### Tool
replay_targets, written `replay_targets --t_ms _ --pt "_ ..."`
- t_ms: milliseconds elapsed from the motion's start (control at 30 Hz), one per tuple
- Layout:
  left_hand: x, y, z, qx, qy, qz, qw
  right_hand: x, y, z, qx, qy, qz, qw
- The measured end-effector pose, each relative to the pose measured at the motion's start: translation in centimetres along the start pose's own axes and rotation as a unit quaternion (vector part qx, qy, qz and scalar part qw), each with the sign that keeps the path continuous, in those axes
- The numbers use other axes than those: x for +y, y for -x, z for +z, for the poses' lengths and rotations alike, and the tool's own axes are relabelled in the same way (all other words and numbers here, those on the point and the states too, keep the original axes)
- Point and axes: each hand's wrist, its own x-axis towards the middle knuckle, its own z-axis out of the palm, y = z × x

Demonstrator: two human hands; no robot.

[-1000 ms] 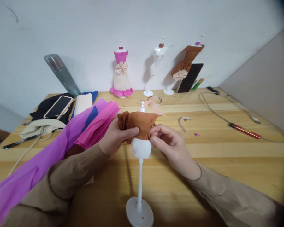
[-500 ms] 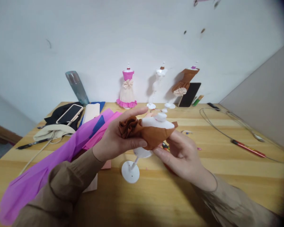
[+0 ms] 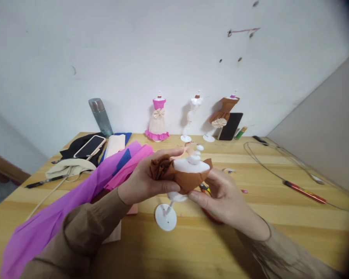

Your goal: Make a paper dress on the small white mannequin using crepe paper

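Brown ruffled wrap hugs a tilted white miniature mannequin over the wooden tabletop; whether its base touches, can't tell! Left hand clasps the gathers, right hand grips the opposite side, fingertips hidden behind. Red-handled tool, mostly covered! Two sleeves leave frame. Behind: three more mannequins, two dressed; one bottle.

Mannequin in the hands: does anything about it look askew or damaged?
The mannequin slants: neck upper right in view, base lower left. The left hand and right hand hold it, so this may be deliberate. Its brown material looks lopsided: bunched at the left hand, smoother across the front. No damage shows.
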Motion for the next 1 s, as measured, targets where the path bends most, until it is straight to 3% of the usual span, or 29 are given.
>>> replay_targets --t_ms 167,367,633,1000 --pt "0.2 -0.7 0.2 0.029 -0.001 -0.012 0.999 -0.2 -0.5 -0.2 -0.002 0.011 -0.012 1.0" --pt "-0.7 -1.2 0.0 0.0 -0.001 -0.06 0.998 -1.2 -1.4 -0.6 0.018 0.07 -0.005 0.997" --pt "-1.5 -1.4 -0.1 -0.017 0.008 -0.082 0.996 -1.4 -1.6 -1.1 -0.003 0.039 0.015 0.999" --pt "-0.5 -1.4 -0.4 0.038 -0.013 -0.065 0.997 -0.4 -1.9 -0.7 0.001 0.025 0.077 0.997"
